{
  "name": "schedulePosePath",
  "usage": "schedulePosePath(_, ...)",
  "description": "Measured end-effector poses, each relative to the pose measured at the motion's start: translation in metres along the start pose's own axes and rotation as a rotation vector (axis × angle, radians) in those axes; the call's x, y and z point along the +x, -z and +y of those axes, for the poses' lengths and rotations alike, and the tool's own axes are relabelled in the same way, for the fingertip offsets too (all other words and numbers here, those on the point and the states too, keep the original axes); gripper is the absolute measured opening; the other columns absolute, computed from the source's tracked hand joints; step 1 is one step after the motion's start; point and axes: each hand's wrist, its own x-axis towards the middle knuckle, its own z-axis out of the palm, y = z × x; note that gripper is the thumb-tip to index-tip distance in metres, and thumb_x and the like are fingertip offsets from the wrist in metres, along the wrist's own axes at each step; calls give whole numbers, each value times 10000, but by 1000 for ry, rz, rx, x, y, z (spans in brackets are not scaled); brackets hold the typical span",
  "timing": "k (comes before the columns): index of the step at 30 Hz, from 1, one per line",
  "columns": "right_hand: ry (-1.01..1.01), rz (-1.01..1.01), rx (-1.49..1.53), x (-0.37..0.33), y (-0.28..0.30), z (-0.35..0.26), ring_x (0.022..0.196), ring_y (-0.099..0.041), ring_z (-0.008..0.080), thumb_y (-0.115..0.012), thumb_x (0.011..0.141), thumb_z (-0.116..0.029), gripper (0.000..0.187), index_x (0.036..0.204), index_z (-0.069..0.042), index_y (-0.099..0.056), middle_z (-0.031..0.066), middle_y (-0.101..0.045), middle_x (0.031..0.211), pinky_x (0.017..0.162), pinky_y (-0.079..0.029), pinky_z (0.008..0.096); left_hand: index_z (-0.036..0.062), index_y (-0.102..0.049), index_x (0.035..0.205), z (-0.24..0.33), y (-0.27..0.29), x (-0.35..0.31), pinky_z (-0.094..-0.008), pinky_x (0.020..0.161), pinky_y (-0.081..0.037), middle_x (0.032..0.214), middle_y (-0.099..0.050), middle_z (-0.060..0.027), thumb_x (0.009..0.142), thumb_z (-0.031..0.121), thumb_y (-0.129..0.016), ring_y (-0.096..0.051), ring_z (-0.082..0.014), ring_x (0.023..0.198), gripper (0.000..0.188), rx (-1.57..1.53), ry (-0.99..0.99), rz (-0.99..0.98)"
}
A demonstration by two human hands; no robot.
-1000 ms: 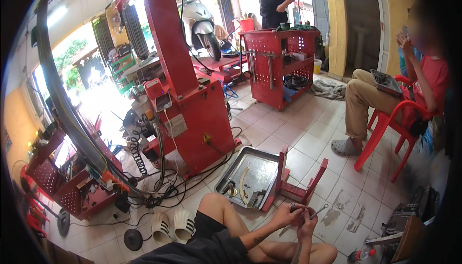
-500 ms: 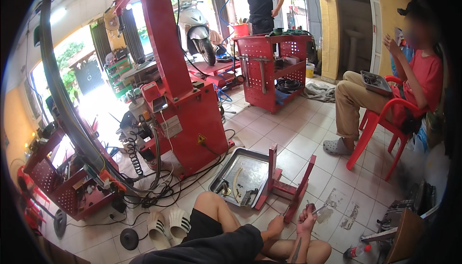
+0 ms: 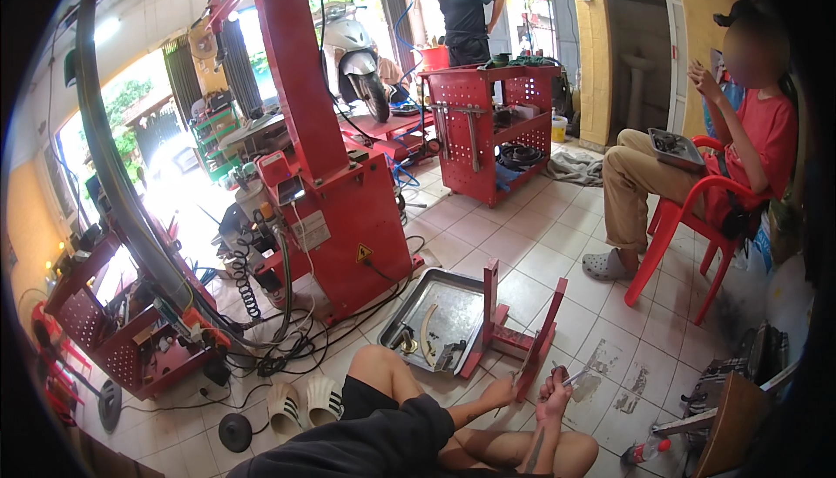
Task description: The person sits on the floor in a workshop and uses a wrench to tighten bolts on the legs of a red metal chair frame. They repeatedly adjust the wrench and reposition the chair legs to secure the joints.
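Note:
I sit on the floor, both hands near a red metal stand [image 3: 514, 339]. My left hand [image 3: 498, 392] is closed around a thin tool whose kind is too small to make out, close to the stand's base. Just right of it, my right hand [image 3: 552, 398] is closed with its fingers up. It grips a small silver metal piece [image 3: 575, 376] that sticks out to the right; its kind is unclear. A metal tray [image 3: 461, 293] lies beyond my hands, holding a curved pale strip [image 3: 428, 333] and several small dark and brass-coloured parts.
A red machine column [image 3: 348, 234] stands at left with cables [image 3: 287, 347] on the floor. Beyond is a red tool cart [image 3: 448, 147]. A person sits on a red chair [image 3: 640, 269] at right, tray on lap; another stands behind the cart. A bottle [image 3: 649, 452] and sandals [image 3: 324, 401] lie nearby.
My left hand has shifted slightly up and its thin tool has turned. My right hand stays almost in place. The standing person has raised an arm toward the head.

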Motion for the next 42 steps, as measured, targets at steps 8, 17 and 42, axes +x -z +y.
schedulePosePath(8, 31, 31, -65, 4, -4, 4, 499, -311, 26, -603, 906, -116, 129, 1008, -48, -562, -3, -528, 836, 407, -215, 197, 148, -221, 1458, 10, 6, 18, -459, 780, -480, 948, -626, -266, 750, 134, -533, -610, -413, 917, 774, -257, -180, -143)
schedulePosePath(17, 68, 108, -125, 13, 10, -1, 488, -305, 19, -610, 904, -136, 150, 1017, -56, -549, -8, -529, 835, 409, -219, 192, 64, -346, 1340, 29, 10, 41, -500, 789, -470, 1000, -602, -290, 849, 240, -551, -596, -451, 912, 560, -165, -168, 45)
schedulePosePath(42, 204, 176, -375, -35, -39, 10, 495, -348, 21, -596, 908, -138, 114, 1004, -79, -576, -19, -550, 817, 409, -251, 191, 29, -456, 1236, 32, 8, 4, -502, 762, -491, 1110, -532, -233, 906, 241, -511, -614, -407, 877, 397, -183, -17, 80)
